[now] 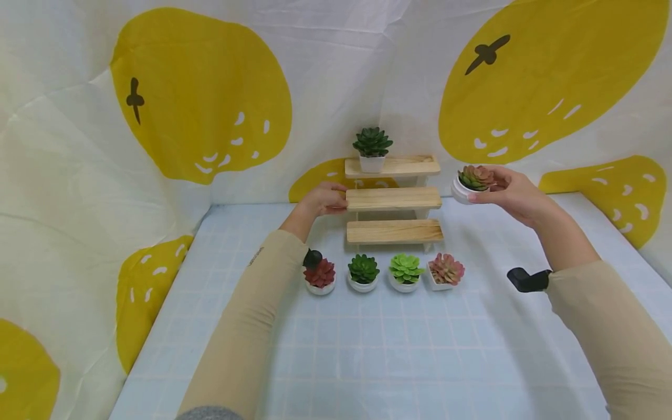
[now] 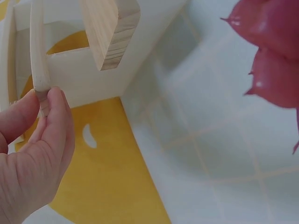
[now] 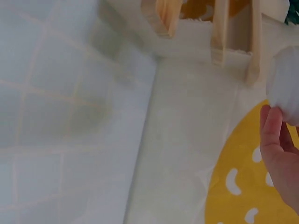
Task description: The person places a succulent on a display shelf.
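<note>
My left hand [image 1: 326, 199] pinches the left end of the middle board of a three-tier wooden shelf stand [image 1: 394, 199]; the left wrist view shows thumb and fingers on either side of the board's end [image 2: 41, 84]. My right hand [image 1: 520, 197] holds a potted succulent [image 1: 475, 178] with reddish-green leaves, raised to the right of the stand. Its round white pot [image 3: 285, 86] shows in the right wrist view, gripped by the fingertips. On the top board stands a dark green succulent [image 1: 372, 143] in a white pot, left of the middle.
Before the stand, in a row on the light blue checked tablecloth [image 1: 378, 356], are a dark red succulent [image 1: 319, 273], a dark green one [image 1: 363, 269], a bright green one [image 1: 406, 269] and a pink one [image 1: 446, 270]. A white curtain with yellow fruit shapes [image 1: 205, 93] hangs behind.
</note>
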A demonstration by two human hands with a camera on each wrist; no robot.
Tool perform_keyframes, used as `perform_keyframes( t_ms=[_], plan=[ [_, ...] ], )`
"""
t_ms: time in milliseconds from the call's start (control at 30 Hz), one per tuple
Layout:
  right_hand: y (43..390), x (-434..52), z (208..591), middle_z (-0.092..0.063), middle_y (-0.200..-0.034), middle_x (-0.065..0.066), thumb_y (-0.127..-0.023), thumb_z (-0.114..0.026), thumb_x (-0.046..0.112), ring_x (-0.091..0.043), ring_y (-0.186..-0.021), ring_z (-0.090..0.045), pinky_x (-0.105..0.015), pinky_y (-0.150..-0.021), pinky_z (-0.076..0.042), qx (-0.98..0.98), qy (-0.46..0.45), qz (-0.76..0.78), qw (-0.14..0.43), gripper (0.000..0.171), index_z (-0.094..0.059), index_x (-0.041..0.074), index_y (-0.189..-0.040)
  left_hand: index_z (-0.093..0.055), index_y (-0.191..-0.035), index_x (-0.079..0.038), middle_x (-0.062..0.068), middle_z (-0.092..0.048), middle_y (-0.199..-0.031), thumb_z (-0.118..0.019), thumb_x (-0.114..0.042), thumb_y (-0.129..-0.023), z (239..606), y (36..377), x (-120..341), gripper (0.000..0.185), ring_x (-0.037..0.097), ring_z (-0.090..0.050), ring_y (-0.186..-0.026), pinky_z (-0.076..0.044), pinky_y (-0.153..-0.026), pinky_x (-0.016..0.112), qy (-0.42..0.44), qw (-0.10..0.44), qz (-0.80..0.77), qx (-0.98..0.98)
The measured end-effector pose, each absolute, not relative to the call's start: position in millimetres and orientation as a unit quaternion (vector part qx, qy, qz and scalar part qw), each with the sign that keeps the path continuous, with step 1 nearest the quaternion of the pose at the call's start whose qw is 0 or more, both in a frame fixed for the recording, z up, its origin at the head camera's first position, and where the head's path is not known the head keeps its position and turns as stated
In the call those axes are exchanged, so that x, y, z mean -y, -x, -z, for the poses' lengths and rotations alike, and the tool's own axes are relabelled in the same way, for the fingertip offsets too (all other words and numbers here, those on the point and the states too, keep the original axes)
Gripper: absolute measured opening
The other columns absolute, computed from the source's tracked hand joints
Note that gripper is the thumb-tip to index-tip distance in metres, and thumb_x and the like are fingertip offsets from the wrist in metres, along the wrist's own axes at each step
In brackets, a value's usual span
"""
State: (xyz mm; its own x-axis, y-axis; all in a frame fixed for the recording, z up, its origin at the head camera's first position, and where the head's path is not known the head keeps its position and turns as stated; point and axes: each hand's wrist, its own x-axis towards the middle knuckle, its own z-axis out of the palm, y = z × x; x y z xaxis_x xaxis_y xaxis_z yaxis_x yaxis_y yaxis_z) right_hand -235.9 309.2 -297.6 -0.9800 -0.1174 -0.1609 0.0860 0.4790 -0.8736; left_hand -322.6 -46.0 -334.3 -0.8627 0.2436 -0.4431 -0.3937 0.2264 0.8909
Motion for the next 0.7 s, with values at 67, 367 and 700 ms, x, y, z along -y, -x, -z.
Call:
perform_keyframes(
  t_ms=[67, 367, 700],
  plan=[
    [238.7, -306.4, 295.4, -0.036, -0.130, -0.001, -0.087, -0.067, 0.026, -0.017, -0.110, -0.035, -0.024, -0.094, -0.038, -0.854, 0.014, 0.510, 0.099, 0.072, -0.026, 0.009, -0.144, -0.041, -0.137, 0.001, 0.019, -0.047, -0.132, -0.053, 0.013, -0.087, 334.0, 322.4, 45.4, 0.052, 0.027, -0.053, -0.102, -0.045, -0.096, 0.037, 0.051, 0.259, -0.621, -0.738],
    [253.3, -288.6, 285.6, -0.037, -0.131, -0.005, -0.086, -0.068, 0.023, -0.017, -0.107, -0.039, -0.014, -0.083, -0.043, -0.851, 0.034, 0.517, 0.079, 0.072, -0.028, 0.005, -0.143, -0.043, -0.135, 0.000, 0.021, -0.047, -0.130, -0.053, 0.013, -0.087, 334.1, 321.1, 44.4, 0.051, 0.026, -0.052, -0.097, -0.045, -0.097, 0.038, 0.055, 0.260, -0.625, -0.734],
    [268.9, -262.4, 282.8, -0.038, -0.126, -0.008, -0.085, -0.070, 0.022, -0.020, -0.108, -0.039, -0.031, -0.098, -0.040, -0.846, 0.031, 0.529, 0.059, 0.074, -0.029, 0.002, -0.143, -0.043, -0.135, -0.001, 0.019, -0.048, -0.130, -0.054, 0.012, -0.087, 334.9, 322.6, 45.7, 0.050, 0.026, -0.053, -0.097, -0.046, -0.095, 0.037, 0.057, 0.255, -0.618, -0.741]
  ],
)
